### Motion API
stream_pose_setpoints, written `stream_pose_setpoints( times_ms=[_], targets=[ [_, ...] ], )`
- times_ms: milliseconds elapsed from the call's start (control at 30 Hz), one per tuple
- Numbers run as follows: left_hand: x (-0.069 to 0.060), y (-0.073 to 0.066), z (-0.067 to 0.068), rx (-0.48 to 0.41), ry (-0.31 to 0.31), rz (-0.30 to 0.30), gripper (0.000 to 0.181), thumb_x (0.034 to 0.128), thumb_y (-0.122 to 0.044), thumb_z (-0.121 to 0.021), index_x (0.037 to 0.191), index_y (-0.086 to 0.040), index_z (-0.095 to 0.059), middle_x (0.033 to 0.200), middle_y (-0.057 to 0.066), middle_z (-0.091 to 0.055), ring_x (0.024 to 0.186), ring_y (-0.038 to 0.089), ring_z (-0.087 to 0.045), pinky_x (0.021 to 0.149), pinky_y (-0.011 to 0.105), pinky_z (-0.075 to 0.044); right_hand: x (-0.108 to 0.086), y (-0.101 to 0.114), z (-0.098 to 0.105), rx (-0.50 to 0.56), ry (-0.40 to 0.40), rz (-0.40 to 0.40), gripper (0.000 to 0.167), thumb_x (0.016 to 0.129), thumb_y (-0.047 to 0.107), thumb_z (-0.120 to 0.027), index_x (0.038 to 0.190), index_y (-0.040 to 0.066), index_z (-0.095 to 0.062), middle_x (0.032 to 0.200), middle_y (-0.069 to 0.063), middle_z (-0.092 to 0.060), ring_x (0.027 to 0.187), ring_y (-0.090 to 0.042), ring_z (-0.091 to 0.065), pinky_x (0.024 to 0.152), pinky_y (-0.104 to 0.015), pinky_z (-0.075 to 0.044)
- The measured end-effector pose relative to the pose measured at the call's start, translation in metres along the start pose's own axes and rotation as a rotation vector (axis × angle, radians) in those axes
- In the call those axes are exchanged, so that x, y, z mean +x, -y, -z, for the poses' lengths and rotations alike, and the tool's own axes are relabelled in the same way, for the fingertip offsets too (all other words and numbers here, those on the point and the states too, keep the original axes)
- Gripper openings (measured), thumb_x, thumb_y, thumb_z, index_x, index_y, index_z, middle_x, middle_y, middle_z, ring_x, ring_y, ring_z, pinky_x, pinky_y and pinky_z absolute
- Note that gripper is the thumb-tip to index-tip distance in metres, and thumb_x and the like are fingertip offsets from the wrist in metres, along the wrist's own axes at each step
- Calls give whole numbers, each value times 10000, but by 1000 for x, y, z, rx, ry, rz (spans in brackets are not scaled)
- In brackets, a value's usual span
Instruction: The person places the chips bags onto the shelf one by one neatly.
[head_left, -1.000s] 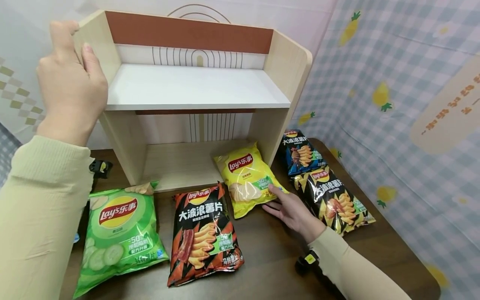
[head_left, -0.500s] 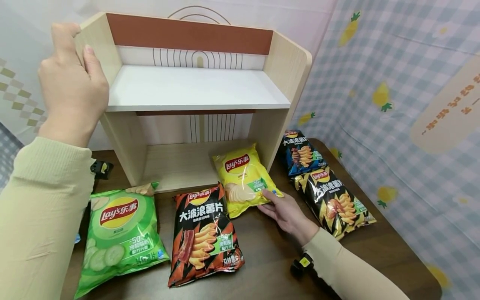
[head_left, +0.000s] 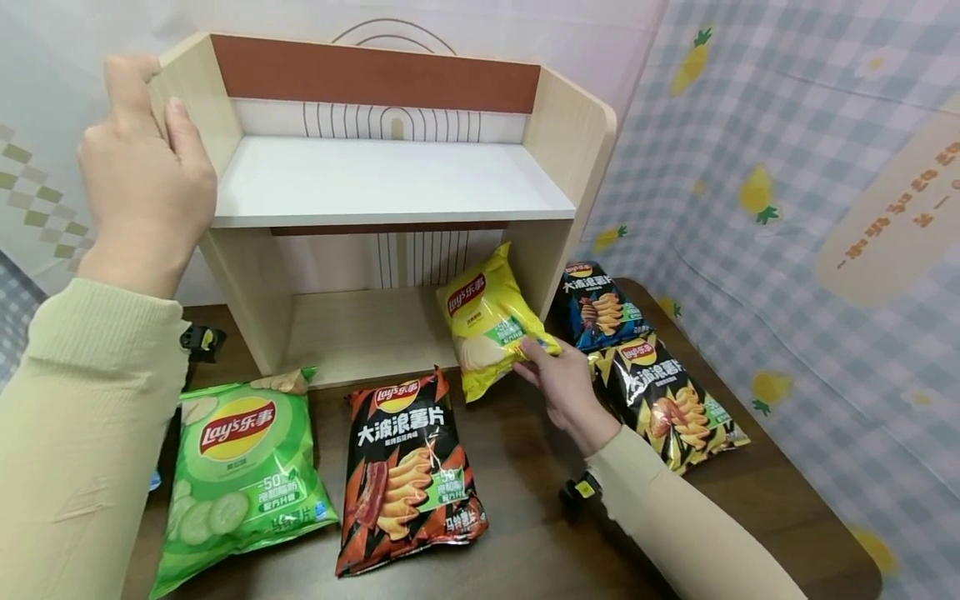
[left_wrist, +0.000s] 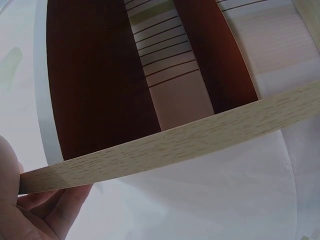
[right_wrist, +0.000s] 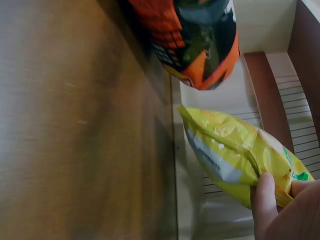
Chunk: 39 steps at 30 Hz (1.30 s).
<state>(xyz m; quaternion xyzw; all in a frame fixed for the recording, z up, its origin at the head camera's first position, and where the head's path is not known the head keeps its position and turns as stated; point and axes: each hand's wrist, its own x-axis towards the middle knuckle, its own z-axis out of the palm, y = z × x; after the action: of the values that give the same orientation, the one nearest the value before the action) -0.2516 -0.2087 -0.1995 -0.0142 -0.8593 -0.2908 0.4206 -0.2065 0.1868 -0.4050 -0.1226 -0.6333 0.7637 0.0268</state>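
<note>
My right hand (head_left: 564, 379) pinches the lower right corner of a yellow bag of potato chips (head_left: 487, 321). That bag stands tilted at the right front of the shelf's lower compartment, its top inside and its bottom over the front edge. In the right wrist view, the thumb presses one face of the yellow bag (right_wrist: 230, 150) and fingers lie on the other. My left hand (head_left: 146, 167) grips the top of the left side panel of a small wooden shelf (head_left: 397, 212). In the left wrist view, thumb and fingers lie on opposite sides of this panel (left_wrist: 150, 145).
A green chip bag (head_left: 243, 467) and a red-and-black one (head_left: 412, 471) lie on the dark table (head_left: 540, 517) before the shelf. To the right of the shelf lie a blue chip bag (head_left: 600, 308) and a black-and-gold one (head_left: 667, 404). A checked cloth (head_left: 802, 183) hangs at the right.
My right hand has moved up and left, carrying the yellow bag further into the lower compartment and tipping it more upright. The left hand still grips the panel.
</note>
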Motion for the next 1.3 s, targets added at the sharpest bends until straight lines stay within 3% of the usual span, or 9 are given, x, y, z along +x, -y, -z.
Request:
stream_pose_setpoints(
  times_ms=[167, 233, 367, 567, 833, 933, 1100, 1300],
  targets=[
    [0, 2, 1, 5, -13, 10, 450, 995, -359, -296, 1377, -131, -360, 994, 342, -598, 909, 576, -548, 677, 530, -337, 17, 1, -14, -35, -42, 71, 332, 940, 164, -648, 1228, 1, -612, 1162, -180, -583, 960, -251, -665, 829, -349, -525],
    [0, 2, 1, 11, -8, 9, 451, 995, -358, -292, 1379, -130, -358, 986, 336, -599, 902, 566, -550, 658, 500, -311, 22, -2, -16, -44, -79, 66, 321, 941, 164, -644, 1220, 7, -616, 1152, -168, -584, 950, -247, -664, 834, -364, -525],
    [0, 1, 0, 0, -16, -6, 450, 995, -363, -296, 1375, -132, -363, 982, 342, -598, 890, 582, -542, 674, 559, -328, 26, -7, -15, -42, -135, 38, 305, 938, 171, -649, 1195, 10, -614, 1129, -156, -583, 907, -245, -669, 816, -362, -532],
    [-2, 0, 1, -12, -51, -16, 450, 993, -368, -307, 1367, -128, -379, 986, 370, -588, 897, 624, -518, 750, 636, -341, 26, -11, -15, -58, -124, 31, 357, 935, 230, -654, 1218, 23, -588, 1128, -167, -588, 869, -249, -675, 791, -372, -540],
    [-2, -2, 0, -10, -37, -11, 436, 991, -361, -309, 1352, -128, -382, 1011, 312, -621, 915, 584, -559, 683, 535, -322, 20, -20, -14, -29, -122, 14, 427, 925, 283, -665, 1263, 60, -530, 1175, -128, -555, 941, -237, -641, 832, -430, -524],
    [-2, -2, 0, -10, -40, -15, 431, 991, -365, -308, 1349, -137, -385, 1014, 320, -617, 923, 596, -553, 705, 569, -339, 16, -24, -16, 30, -80, -27, 499, 919, 290, -672, 1302, 51, -460, 1209, -144, -526, 1014, -263, -610, 862, -413, -514],
    [-2, -3, 1, -14, -41, -14, 431, 992, -368, -306, 1352, -144, -381, 1026, 352, -600, 933, 626, -525, 757, 627, -339, 11, -31, -23, 76, 25, -172, 591, 914, 296, -678, 1334, 22, -366, 1238, -172, -499, 1103, -309, -562, 890, -373, -500],
    [-2, -2, 0, -6, -34, -7, 440, 993, -370, -302, 1360, -138, -375, 1034, 354, -601, 933, 627, -523, 764, 631, -336, 12, -37, -33, 68, 37, -329, 529, 899, 291, -698, 1273, -7, -472, 1179, -192, -576, 1053, -285, -626, 845, -341, -521]
  ],
)
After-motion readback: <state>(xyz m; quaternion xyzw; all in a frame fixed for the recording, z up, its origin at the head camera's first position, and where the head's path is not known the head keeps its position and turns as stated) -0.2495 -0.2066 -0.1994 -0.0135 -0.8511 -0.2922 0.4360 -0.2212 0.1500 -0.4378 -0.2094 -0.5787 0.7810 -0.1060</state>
